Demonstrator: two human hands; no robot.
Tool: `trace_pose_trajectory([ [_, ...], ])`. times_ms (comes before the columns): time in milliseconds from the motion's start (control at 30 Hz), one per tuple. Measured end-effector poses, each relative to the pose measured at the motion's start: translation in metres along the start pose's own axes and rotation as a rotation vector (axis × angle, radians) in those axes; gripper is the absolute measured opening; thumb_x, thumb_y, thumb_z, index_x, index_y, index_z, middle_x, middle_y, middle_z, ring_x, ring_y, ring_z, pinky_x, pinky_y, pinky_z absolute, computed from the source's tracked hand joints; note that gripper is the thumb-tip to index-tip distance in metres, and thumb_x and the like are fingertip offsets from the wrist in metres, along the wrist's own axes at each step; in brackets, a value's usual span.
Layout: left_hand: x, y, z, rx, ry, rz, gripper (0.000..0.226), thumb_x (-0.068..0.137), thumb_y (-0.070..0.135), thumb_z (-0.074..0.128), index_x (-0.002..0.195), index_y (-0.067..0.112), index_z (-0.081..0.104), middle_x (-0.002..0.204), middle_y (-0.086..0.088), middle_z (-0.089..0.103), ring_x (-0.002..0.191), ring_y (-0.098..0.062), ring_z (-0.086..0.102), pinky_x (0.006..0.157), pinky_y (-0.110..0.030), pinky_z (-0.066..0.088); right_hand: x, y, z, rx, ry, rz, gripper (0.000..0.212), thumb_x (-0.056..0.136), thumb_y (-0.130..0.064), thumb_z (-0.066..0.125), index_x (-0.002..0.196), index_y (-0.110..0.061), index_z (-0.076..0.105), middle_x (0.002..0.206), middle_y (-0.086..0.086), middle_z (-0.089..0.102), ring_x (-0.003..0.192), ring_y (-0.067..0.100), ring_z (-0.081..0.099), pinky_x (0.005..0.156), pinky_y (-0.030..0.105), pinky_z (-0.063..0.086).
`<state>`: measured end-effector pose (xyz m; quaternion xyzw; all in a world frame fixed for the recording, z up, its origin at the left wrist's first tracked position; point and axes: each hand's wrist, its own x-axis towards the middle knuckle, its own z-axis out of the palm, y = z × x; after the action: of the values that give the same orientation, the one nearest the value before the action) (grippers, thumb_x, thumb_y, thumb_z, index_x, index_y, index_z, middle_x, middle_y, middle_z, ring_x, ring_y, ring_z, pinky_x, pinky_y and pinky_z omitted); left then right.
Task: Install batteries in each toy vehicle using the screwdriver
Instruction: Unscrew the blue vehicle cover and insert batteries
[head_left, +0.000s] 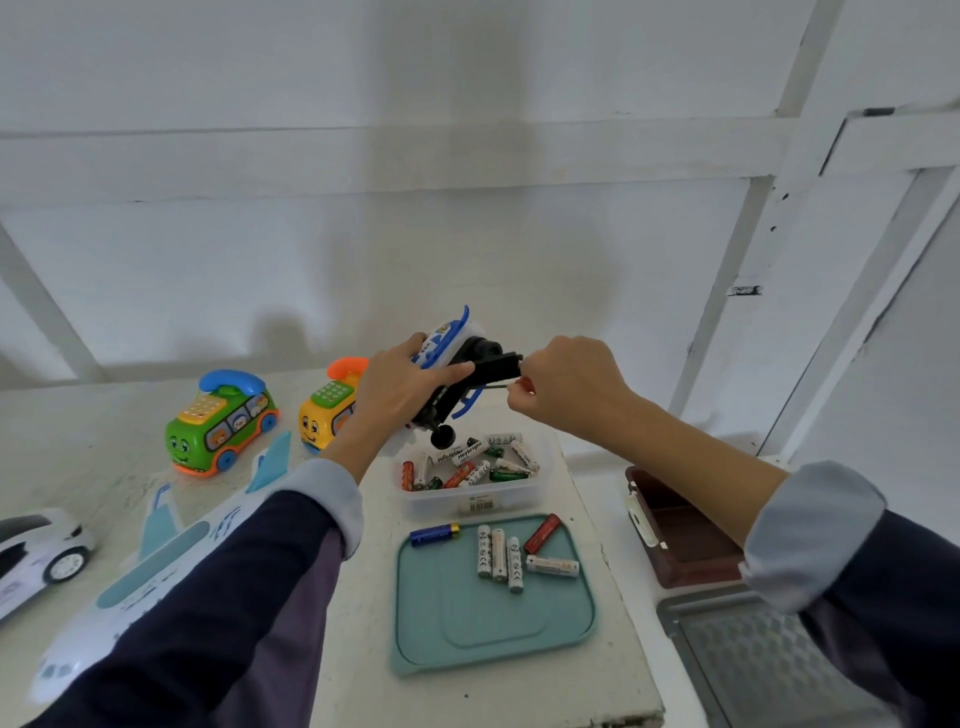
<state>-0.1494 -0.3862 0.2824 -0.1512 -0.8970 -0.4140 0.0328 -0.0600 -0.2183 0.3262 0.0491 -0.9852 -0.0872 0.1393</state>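
My left hand (400, 384) grips a white and blue toy vehicle (453, 358), held tilted above the table with its black underside toward the right. My right hand (563, 382) pinches a screwdriver (498, 385) with a red handle; its thin shaft points left at the toy's underside. Below them a clear tub (467, 501) holds several batteries. On a teal tray (493, 623) lie several white batteries, a red battery (542, 533) and a blue battery (434, 534).
A green phone bus (221, 423) and a yellow phone bus (327, 415) stand at the back left. A white toy plane (156, 561) lies under my left forearm, a white car (36, 551) at the far left. A brown box (680, 530) and a grey case (753, 660) sit right.
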Motion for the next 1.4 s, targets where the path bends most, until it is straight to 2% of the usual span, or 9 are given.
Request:
trace_pose_trajectory([
  [67,0.002,0.001,0.001,0.013,-0.017,-0.011,0.049,0.072,0.065,0.065,0.095,0.023,0.054,0.073,0.01,0.059,0.072,-0.019,0.061,0.07,-0.036,0.052,0.001,0.0,0.002,0.007,0.007,0.025,0.039,0.092,-0.029,0.039,0.056,-0.014,0.032,0.054,-0.002,0.032,0.045,0.011,0.025,0.045,0.024,0.017],
  [167,0.004,-0.003,0.001,-0.189,-0.067,-0.092,0.035,0.078,0.05,0.071,0.098,0.022,0.064,0.081,0.0,0.07,0.077,-0.024,0.068,0.081,-0.045,0.057,0.004,0.001,0.002,0.019,0.037,0.065,0.041,0.093,-0.028,0.037,0.055,-0.014,0.029,0.054,-0.001,0.031,0.045,0.012,0.024,0.044,0.025,0.017],
  [400,0.005,0.0,0.0,-0.312,-0.096,-0.138,0.034,0.077,0.044,0.074,0.101,0.022,0.069,0.087,-0.008,0.074,0.08,-0.029,0.071,0.079,-0.048,0.058,0.012,-0.003,0.001,-0.026,0.025,0.013,0.044,0.096,-0.028,0.034,0.055,-0.013,0.029,0.055,0.0,0.031,0.046,0.012,0.026,0.044,0.023,0.02],
  [600,0.003,-0.002,0.001,-0.161,-0.026,-0.067,0.052,0.072,0.058,0.071,0.101,0.014,0.066,0.086,-0.009,0.071,0.078,-0.027,0.069,0.078,-0.047,0.057,0.013,0.0,0.006,0.007,0.02,0.008,0.042,0.095,-0.029,0.036,0.057,-0.013,0.031,0.055,-0.001,0.032,0.046,0.011,0.026,0.044,0.024,0.019],
  [800,0.001,-0.001,-0.003,0.049,-0.009,0.029,0.081,0.051,0.08,0.049,0.106,0.022,0.063,0.082,0.0,0.07,0.073,-0.019,0.066,0.071,-0.041,0.056,0.013,0.007,0.006,0.025,-0.019,-0.023,0.031,0.09,-0.03,0.043,0.066,-0.011,0.046,0.053,-0.001,0.032,0.045,0.012,0.025,0.045,0.022,0.02],
  [1067,0.006,0.003,-0.003,0.054,-0.024,-0.027,0.074,0.062,0.07,0.06,0.116,0.02,0.061,0.092,-0.002,0.069,0.08,-0.022,0.067,0.075,-0.039,0.056,0.01,0.008,0.003,0.043,0.006,0.033,0.042,0.094,-0.031,0.04,0.056,-0.013,0.033,0.053,-0.001,0.031,0.046,0.011,0.025,0.045,0.022,0.019],
  [1200,0.008,0.002,0.001,0.034,-0.014,-0.051,0.06,0.078,0.059,0.067,0.124,0.02,0.058,0.098,-0.003,0.068,0.083,-0.023,0.066,0.078,-0.039,0.056,0.009,-0.001,0.004,0.0,0.0,0.016,0.043,0.097,-0.029,0.035,0.057,-0.012,0.032,0.055,-0.001,0.031,0.046,0.011,0.026,0.044,0.023,0.019],
  [1300,0.003,0.004,0.0,0.048,-0.026,-0.038,0.069,0.069,0.069,0.066,0.119,0.022,0.061,0.095,-0.003,0.07,0.08,-0.022,0.067,0.077,-0.041,0.057,0.009,0.001,0.006,0.015,-0.011,0.009,0.04,0.096,-0.03,0.037,0.062,-0.01,0.039,0.055,-0.001,0.031,0.047,0.011,0.026,0.044,0.023,0.02],
  [1400,-0.002,0.002,0.0,0.102,-0.028,0.012,0.079,0.053,0.081,0.051,0.104,0.021,0.061,0.083,-0.003,0.07,0.073,-0.021,0.067,0.071,-0.046,0.056,0.009,0.008,0.005,0.048,-0.04,-0.011,0.033,0.094,-0.031,0.041,0.069,-0.009,0.047,0.054,-0.001,0.032,0.047,0.011,0.026,0.045,0.022,0.021],
])
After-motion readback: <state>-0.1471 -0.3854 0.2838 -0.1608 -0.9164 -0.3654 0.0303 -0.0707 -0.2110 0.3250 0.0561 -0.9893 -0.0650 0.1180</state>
